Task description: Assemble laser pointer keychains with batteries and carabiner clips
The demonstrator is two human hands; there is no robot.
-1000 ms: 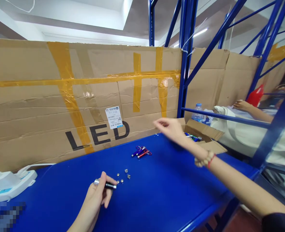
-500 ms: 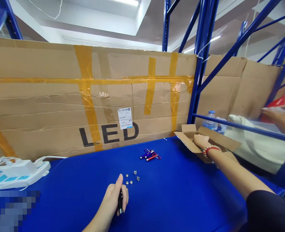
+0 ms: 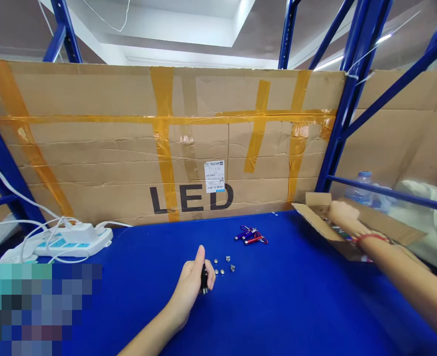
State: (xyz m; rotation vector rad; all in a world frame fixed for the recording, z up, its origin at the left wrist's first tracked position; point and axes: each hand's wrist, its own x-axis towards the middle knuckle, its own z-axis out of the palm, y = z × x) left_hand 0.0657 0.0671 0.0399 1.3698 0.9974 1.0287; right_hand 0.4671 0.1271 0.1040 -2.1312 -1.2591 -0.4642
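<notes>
My left hand (image 3: 193,277) is closed round a small black keychain flashlight (image 3: 204,279), a slim tube with a silvery tip pointing down. Just beyond its fingers lie several small silvery button cells (image 3: 222,272) and metal end pieces (image 3: 232,268) on the blue tabletop. Farther back, purple keychain flashlights (image 3: 245,234) and a red one (image 3: 253,239) with carabiner clips lie together in a small pile. My right hand (image 3: 342,215), blurred, reaches into an open cardboard box (image 3: 315,222) at the right. Its fingers are hidden, and the contents below it are unclear.
A tall cardboard sheet (image 3: 103,158) marked LED stands along the back. At the left lies a white power strip (image 3: 70,247) with cables. Blue rack posts (image 3: 339,133) rise at the right, with a water bottle (image 3: 361,190) behind a crossbar.
The view has swung right to left, so everything sits farther right in the picture. My left hand keeps the black flashlight, and my right hand stays at the box, slightly raised.
</notes>
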